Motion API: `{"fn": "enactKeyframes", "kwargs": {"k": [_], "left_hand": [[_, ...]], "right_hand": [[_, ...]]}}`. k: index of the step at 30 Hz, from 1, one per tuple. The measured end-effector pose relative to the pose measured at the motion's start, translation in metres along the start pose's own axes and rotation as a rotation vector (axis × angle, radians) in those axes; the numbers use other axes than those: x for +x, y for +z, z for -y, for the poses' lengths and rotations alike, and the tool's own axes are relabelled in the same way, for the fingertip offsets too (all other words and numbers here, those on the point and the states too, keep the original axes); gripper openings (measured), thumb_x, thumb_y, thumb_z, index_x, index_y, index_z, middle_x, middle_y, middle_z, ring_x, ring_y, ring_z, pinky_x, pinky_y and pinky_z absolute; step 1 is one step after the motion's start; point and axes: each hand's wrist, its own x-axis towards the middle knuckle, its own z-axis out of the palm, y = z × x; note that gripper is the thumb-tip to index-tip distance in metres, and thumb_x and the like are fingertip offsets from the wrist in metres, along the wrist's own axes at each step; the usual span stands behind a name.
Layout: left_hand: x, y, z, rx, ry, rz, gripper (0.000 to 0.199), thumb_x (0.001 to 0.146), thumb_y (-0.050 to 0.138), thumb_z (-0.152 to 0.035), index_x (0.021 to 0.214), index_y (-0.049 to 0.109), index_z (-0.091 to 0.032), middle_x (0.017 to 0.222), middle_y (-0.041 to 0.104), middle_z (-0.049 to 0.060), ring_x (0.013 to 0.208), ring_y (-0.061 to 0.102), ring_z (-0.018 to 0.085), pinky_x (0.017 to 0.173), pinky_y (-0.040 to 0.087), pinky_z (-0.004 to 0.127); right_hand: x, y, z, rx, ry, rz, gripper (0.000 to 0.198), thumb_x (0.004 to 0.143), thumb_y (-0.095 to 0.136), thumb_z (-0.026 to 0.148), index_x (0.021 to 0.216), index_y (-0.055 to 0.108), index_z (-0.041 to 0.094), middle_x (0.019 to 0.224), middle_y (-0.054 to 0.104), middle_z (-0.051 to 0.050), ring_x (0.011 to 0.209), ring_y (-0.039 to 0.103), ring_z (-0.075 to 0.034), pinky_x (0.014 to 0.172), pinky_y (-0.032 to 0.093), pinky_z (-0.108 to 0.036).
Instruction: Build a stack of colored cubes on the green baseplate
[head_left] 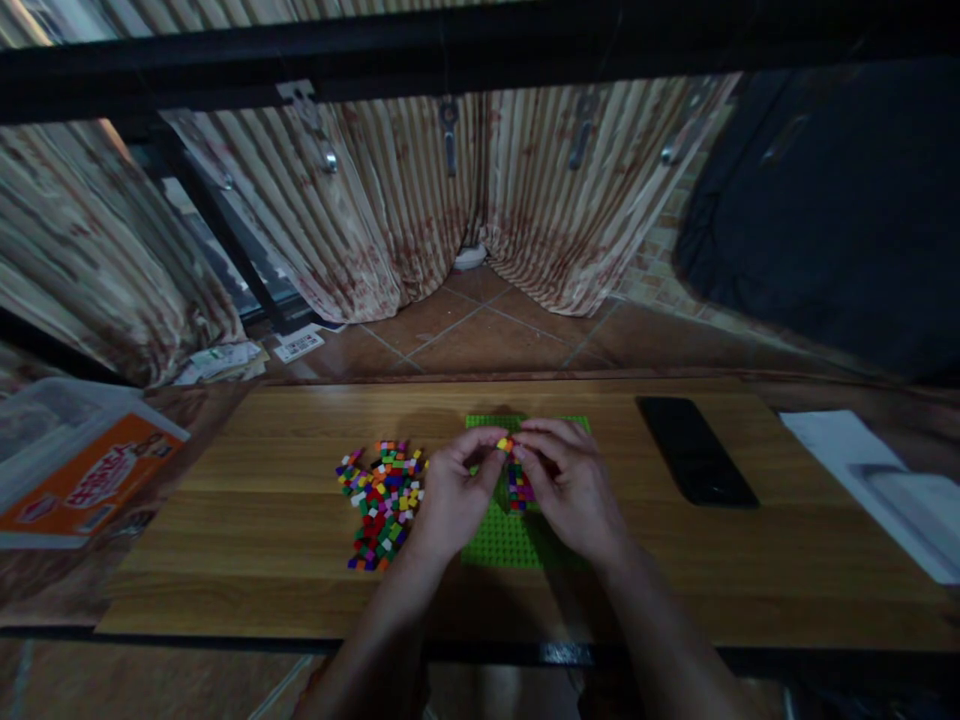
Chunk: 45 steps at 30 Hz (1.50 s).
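Over a green studded baseplate (pixel 491 540), my left hand (pixel 457 490) and my right hand (pixel 577 490) meet at the fingertips. Pinched between them are small yellow and orange building blocks (pixel 505 444); whether these are joined cannot be made out. Below my fingers, a cluster of red, purple, blue and other coloured blocks (pixel 517 488) sits on the baseplate, partly hidden by my right hand. To the left of my left hand lies a loose pile of many-coloured blocks (pixel 386 500) on the wooden table.
A black phone (pixel 697 450) lies on the table (pixel 277 500) to the right. White papers (pixel 862 470) are at the right edge. A clear plastic box with an orange label (pixel 90 470) stands at the left. Beyond are a tiled floor (pixel 480 335) and striped curtains (pixel 360 220).
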Motion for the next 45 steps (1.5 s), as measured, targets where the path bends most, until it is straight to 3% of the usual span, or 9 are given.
{"fn": "enactKeyframes", "kwargs": {"k": [13,22,27,31,40,45], "left_hand": [[-0.002,0.001,-0.005,0.012,0.051,-0.012,0.019,0.083,0.062,-0.022,0.099,0.073,-0.02,0.094,0.074,0.004,0.087,0.068,0.015,0.082,0.054,0.026],[0.001,0.005,-0.008,-0.096,-0.065,-0.068,0.016,0.077,0.065,-0.019,0.091,0.074,-0.017,0.086,0.076,0.003,0.078,0.069,0.015,0.076,0.056,0.027],[0.002,0.003,-0.006,-0.072,-0.1,-0.095,0.016,0.077,0.064,-0.017,0.091,0.073,-0.016,0.085,0.074,0.003,0.077,0.068,0.014,0.074,0.054,0.025],[0.005,0.0,-0.003,-0.072,-0.125,-0.123,0.016,0.076,0.063,-0.015,0.09,0.072,-0.015,0.081,0.073,0.003,0.075,0.067,0.014,0.073,0.054,0.024],[0.006,0.0,-0.001,-0.024,-0.131,-0.106,0.016,0.077,0.062,-0.014,0.089,0.072,-0.016,0.083,0.073,0.003,0.077,0.067,0.014,0.074,0.053,0.024],[0.006,0.001,-0.001,-0.037,-0.135,-0.102,0.016,0.076,0.063,-0.014,0.09,0.072,-0.015,0.084,0.073,0.003,0.077,0.066,0.014,0.073,0.052,0.024]], "right_hand": [[0.001,0.0,0.005,0.126,0.031,-0.017,0.014,0.09,0.056,0.027,0.089,0.07,0.024,0.097,0.07,-0.004,0.093,0.061,-0.021,0.085,0.047,-0.04],[0.001,-0.003,0.006,0.009,-0.04,-0.047,0.015,0.091,0.056,0.028,0.09,0.071,0.027,0.094,0.071,-0.002,0.09,0.061,-0.021,0.086,0.043,-0.042],[0.001,-0.011,-0.012,0.036,0.054,-0.084,0.014,0.088,0.06,0.033,0.087,0.073,0.027,0.095,0.07,-0.003,0.092,0.062,-0.021,0.086,0.045,-0.041],[-0.001,-0.015,-0.025,0.086,0.1,-0.036,0.01,0.083,0.065,0.033,0.084,0.073,0.027,0.098,0.069,-0.004,0.094,0.062,-0.022,0.086,0.047,-0.041],[0.0,-0.01,-0.02,0.062,0.107,0.053,0.007,0.081,0.066,0.026,0.079,0.073,0.026,0.1,0.067,-0.004,0.096,0.059,-0.022,0.087,0.047,-0.043],[0.0,-0.005,-0.021,0.023,0.121,0.01,0.004,0.079,0.068,0.024,0.078,0.071,0.024,0.098,0.067,-0.004,0.096,0.058,-0.022,0.087,0.046,-0.042]]}}
